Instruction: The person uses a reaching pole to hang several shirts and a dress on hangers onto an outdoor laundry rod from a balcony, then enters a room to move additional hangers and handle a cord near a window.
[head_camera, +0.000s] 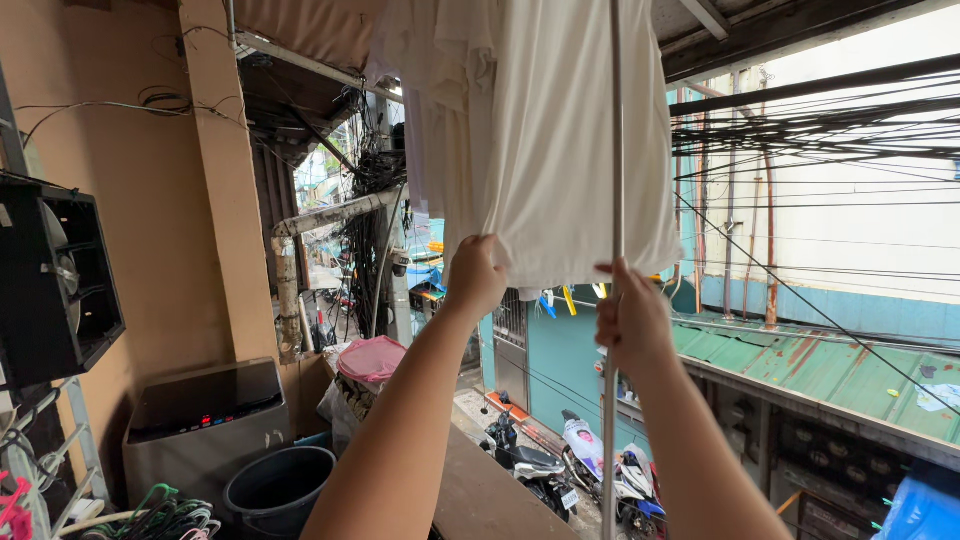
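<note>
Both my arms are raised in front of me on a balcony. My left hand (476, 275) pinches the lower hem of a white garment (560, 140) that hangs overhead among other white laundry. My right hand (630, 322) is wrapped around a thin metal pole (617, 130) that stands upright, running from below the frame up past the garment. The pole's top end is out of view.
A grey washing machine (205, 420) and a dark bucket (278, 490) stand at lower left, with hangers (160, 515) beside them. A black fan unit (55, 275) sits on the left wall. Cables (800, 130) cross the right. Motorbikes (580, 465) are parked in the alley below.
</note>
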